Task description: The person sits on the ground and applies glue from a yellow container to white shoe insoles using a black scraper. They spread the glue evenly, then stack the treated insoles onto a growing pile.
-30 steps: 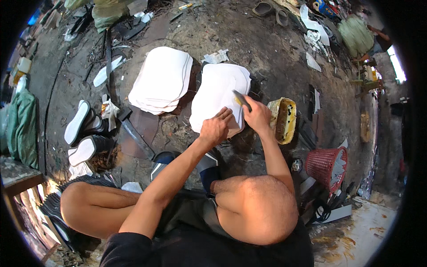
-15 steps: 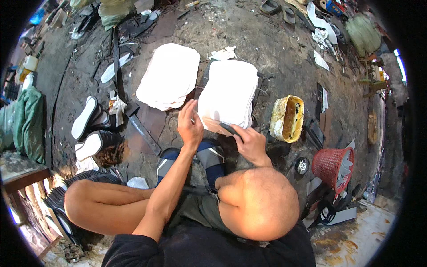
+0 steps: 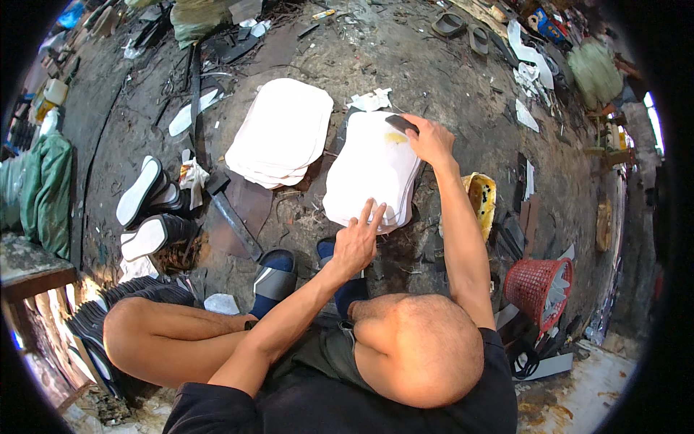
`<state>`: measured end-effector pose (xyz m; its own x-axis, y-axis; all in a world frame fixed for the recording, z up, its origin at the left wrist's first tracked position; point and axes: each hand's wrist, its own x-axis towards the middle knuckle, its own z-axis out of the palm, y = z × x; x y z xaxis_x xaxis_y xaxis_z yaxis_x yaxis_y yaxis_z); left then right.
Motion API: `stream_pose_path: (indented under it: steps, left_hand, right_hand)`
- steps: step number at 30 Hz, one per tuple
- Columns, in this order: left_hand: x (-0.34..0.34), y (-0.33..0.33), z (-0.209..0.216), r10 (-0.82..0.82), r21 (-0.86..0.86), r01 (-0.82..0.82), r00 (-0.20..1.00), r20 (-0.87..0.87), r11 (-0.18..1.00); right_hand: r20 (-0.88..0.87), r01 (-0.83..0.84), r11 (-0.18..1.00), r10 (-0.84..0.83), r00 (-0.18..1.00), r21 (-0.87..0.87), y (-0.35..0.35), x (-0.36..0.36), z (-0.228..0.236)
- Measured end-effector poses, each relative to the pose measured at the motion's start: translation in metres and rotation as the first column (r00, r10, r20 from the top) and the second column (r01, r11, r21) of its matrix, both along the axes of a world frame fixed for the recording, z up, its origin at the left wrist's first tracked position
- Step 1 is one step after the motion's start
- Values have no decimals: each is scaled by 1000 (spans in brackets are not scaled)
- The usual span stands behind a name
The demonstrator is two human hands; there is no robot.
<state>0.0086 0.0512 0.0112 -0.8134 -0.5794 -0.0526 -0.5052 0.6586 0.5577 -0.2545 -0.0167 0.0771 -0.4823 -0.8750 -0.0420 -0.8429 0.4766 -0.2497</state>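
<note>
Worn, dark, scrap-littered floor (image 3: 405, 65) seen throughout. At far left, a green sack (image 3: 47, 192) is placed beside a wooden ledge (image 3: 40, 282). To its right, white-soled footwear (image 3: 141, 192) is heaped, followed by a hammer-like tool (image 3: 235, 223) laid aslant on the floor. Next, a left stack (image 3: 278, 130) of white sheets is seen, edges slightly fanned at its lower end. Left hand (image 3: 358, 242): index and middle fingers are extended and slightly parted, the others curled; the extended tips are rested on the near end of the right stack (image 3: 369, 163). This second pile of white sheets is set just beside the first, in front of the feet. On its top sheet, near the far right corner, a yellowish smear (image 3: 396, 137) is noted. There a dark flat tool (image 3: 402, 124) is pinched between thumb and fingers of the right hand (image 3: 434, 141). Further right, a yellow container (image 3: 483, 199) is partly hidden by the right forearm; a red basket (image 3: 526, 286) is tilted, pale pieces held inside.
</note>
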Motion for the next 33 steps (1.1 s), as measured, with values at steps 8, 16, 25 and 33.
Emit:
stream_pose_path:
  steps: [8,16,25,33]
  left_hand:
    - [31,-56,-23,830,699,-453,375,-413,553]
    - [40,-104,-8,649,404,-515,670,-360,756]
    - [-54,-93,8,-584,-442,665,744,324,602]
    - [-61,-192,56,-345,-14,364,868,-358,931]
  right_hand:
    - [-55,-324,932,319,946,-161,99,132,-29]
    - [196,-72,910,164,967,-408,140,153,-15]
    - [421,346,529,24,907,-775,164,77,68]
    - [543,502,553,-104,833,-665,189,93,29]
